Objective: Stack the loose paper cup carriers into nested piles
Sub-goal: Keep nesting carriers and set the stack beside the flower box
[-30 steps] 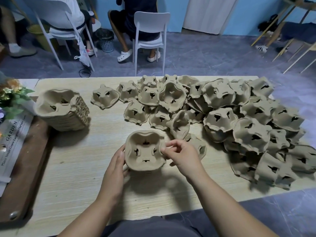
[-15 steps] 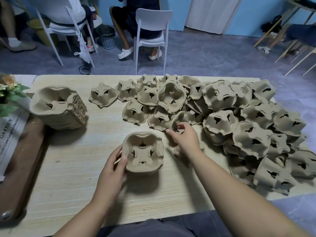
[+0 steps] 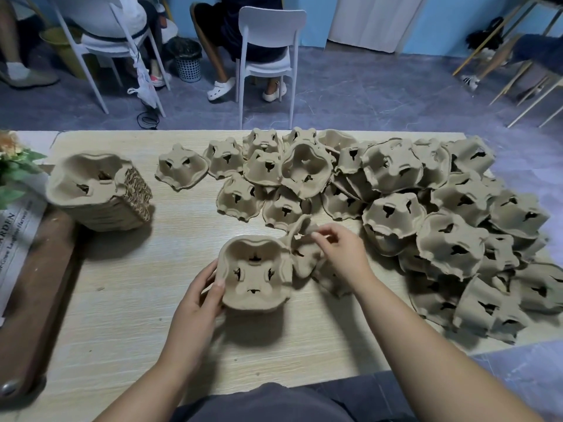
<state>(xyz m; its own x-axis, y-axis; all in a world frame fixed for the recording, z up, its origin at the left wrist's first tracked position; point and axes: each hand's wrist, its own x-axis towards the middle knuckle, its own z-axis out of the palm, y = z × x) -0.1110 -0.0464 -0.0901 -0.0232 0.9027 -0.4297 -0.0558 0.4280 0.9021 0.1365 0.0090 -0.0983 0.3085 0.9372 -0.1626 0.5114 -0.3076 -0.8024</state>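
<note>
loose carriers (image 3: 393, 214): grey-brown pulp, dark slots
held carrier (image 3: 256, 278): same grey-brown
nested pile (image 3: 100, 190): grey-brown, side striped dark and tan
table (image 3: 128, 284): pale wood grain
chair (image 3: 268, 25): white
wall (image 3: 441, 22): blue
floor (image 3: 365, 95): mottled grey-blue
bin (image 3: 187, 60): white lattice, black liner

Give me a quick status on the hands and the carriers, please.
Left hand grips the near pile by its left rim. Right hand pinches a tilted loose carrier beside it. Nothing between them; loose heap lies to the right.
</note>
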